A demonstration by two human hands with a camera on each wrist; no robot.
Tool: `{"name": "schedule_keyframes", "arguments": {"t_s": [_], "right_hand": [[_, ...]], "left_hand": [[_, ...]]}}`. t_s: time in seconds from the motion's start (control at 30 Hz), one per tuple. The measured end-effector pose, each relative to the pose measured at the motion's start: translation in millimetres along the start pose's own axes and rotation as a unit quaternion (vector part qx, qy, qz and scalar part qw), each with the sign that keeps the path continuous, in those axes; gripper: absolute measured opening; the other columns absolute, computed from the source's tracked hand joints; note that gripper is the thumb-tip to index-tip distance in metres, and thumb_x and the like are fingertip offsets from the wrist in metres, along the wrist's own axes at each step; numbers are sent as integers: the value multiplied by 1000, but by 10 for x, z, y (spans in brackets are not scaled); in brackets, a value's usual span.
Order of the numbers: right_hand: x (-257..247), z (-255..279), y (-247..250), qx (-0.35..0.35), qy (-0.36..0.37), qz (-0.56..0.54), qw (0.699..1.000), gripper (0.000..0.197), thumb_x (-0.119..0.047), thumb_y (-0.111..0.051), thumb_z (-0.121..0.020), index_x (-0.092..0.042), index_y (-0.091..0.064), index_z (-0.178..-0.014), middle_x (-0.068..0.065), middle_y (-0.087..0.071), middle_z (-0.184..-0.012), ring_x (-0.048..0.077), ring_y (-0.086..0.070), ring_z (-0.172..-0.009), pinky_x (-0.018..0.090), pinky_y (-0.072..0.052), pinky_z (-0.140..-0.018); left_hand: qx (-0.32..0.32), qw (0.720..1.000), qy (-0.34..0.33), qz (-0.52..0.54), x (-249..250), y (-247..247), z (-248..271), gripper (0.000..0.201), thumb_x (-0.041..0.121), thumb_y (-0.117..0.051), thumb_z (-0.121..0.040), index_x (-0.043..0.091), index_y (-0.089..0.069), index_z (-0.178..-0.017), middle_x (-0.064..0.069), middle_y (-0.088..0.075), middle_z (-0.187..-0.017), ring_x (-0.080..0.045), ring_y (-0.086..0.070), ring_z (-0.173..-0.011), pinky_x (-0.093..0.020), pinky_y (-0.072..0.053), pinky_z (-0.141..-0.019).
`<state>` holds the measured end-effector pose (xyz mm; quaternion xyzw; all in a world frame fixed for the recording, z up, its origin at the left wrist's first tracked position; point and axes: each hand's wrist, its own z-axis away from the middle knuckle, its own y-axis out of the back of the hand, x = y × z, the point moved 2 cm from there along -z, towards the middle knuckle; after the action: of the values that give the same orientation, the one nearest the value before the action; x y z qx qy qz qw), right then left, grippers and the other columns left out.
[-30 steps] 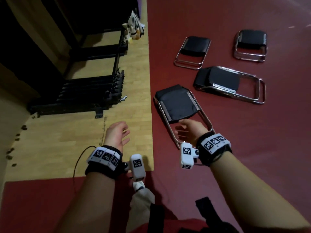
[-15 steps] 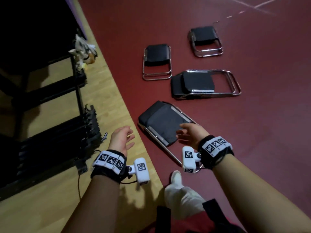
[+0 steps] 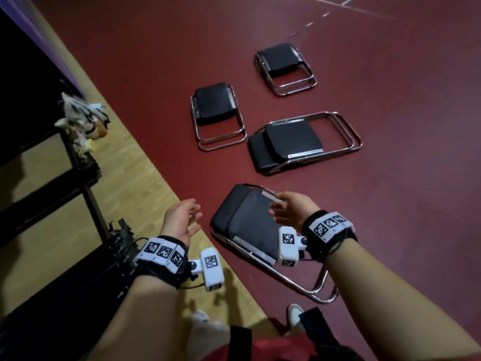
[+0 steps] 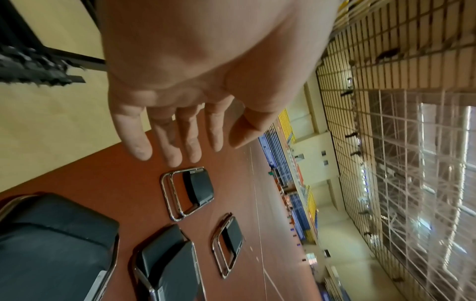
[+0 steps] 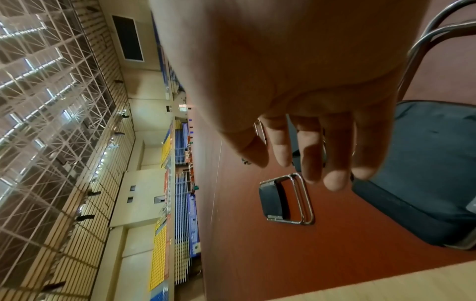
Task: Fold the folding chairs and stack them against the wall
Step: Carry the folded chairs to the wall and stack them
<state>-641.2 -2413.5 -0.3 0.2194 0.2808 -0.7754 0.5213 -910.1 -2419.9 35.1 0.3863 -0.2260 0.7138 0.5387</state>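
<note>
A: Hand state?

B: Left hand (image 3: pixel 182 220) spread, fingers straight, holding nothing. It's over the seam between the tan wood floor (image 3: pixel 125 178) and the red floor (image 3: pixel 390 230), just left of the nearest chair (image 3: pixel 250 225). Left wrist view confirms: palm out, fingers (image 4: pixel 165 142) apart, nothing in it.

A: Right?

B: Right hand (image 3: pixel 291 209) above the nearest chair's far end, fingers loosely extended, empty. Contact with the chair: can't tell. Right wrist view shows the fingers (image 5: pixel 332 154) slack over the black seat pad (image 5: pixel 425 163), no grip.

A: Chairs?

B: Four, all folded flat on the red floor. Nearest chair lies diagonally by the person's feet, chrome leg loops toward the camera. Second chair (image 3: pixel 302 142) just beyond it, loops pointing right. Third chair (image 3: pixel 216 115) further out on the left, fourth chair (image 3: pixel 285 67) furthest, both with loops toward the camera. All apart from each other.

A: Wall side?

B: Black rack (image 3: pixel 78 204) stands on the wood floor at left, well apart from the chairs. White shoe (image 3: pixel 294 312) visible at the bottom edge, next to the nearest chair's loops.
</note>
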Motion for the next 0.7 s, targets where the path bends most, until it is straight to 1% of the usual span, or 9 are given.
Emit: {"name": "schedule_keyframes", "arguments": {"t_s": [0.07,0.13,0.23,0.3,0.37,0.47,0.57,0.63,0.7], "right_hand": [[-24,-217,-205,27,-2,-13,1000,9,-16,-56,-95,-10,-59,-100,10,-61,-79,25,-62,-67,33,-49,-64],[-18,-421,-469,64,1,-38,997,7,-16,-54,-95,-10,-58,-96,10,-60,-77,24,-62,-65,32,-49,-62],[32,-630,-855,115,2,-91,989,8,-18,-51,-97,-11,-55,-99,9,-60,-77,21,-62,-63,30,-49,-59],[96,-705,-1145,136,-3,-126,983,7,-18,-49,-98,-13,-53,-101,9,-59,-80,23,-62,-67,32,-48,-61],[174,-740,-1362,141,-12,-161,977,7,-19,-49,-99,-14,-53,-102,9,-59,-83,25,-63,-71,34,-48,-64],[235,-810,-1557,174,-3,-209,962,7,-20,-51,-99,-14,-55,-101,8,-61,-85,25,-64,-74,35,-49,-66],[285,-936,-1609,213,-4,-251,944,14,-20,-53,-98,-13,-55,-110,8,-62,-83,24,-65,-70,32,-50,-61],[315,-1046,-1646,240,2,-276,931,17,-19,-53,-98,-12,-55,-113,9,-62,-82,24,-64,-69,31,-50,-61],[294,-1176,-1691,256,9,-294,921,18,-19,-53,-98,-11,-56,-114,9,-62,-83,25,-65,-70,32,-51,-62]], "left_hand": [[-25,999,7,-23,134,54,-449,17,13,-52,-97,18,-66,-105,-3,-68,-104,-20,-64,-98,-44,-48,-95],[-54,997,13,-49,284,168,-921,19,13,-51,-96,17,-65,-109,-2,-68,-102,-20,-63,-96,-44,-48,-95],[-99,990,14,-96,539,340,-1537,20,12,-50,-96,18,-64,-108,-2,-66,-100,-20,-62,-93,-42,-47,-91],[-126,984,28,-123,728,464,-1834,19,11,-51,-94,19,-64,-105,-2,-66,-97,-20,-60,-89,-42,-46,-91],[-153,977,34,-144,886,515,-2090,20,11,-52,-93,19,-65,-105,-1,-64,-92,-19,-58,-83,-43,-44,-92],[-203,962,26,-181,1146,355,-2430,16,11,-50,-94,21,-63,-98,-1,-62,-89,-17,-56,-76,-42,-41,-91],[-233,947,12,-223,1289,125,-2735,18,8,-49,-95,22,-60,-96,-2,-64,-91,-18,-57,-81,-39,-41,-85],[-259,935,15,-241,1335,-9,-2922,16,11,-49,-96,21,-59,-104,-2,-65,-93,-19,-59,-83,-36,-42,-79],[-273,928,16,-253,1383,-108,-3092,16,16,-50,-98,18,-58,-113,-2,-65,-94,-19,-59,-80,-33,-42,-74]]}}
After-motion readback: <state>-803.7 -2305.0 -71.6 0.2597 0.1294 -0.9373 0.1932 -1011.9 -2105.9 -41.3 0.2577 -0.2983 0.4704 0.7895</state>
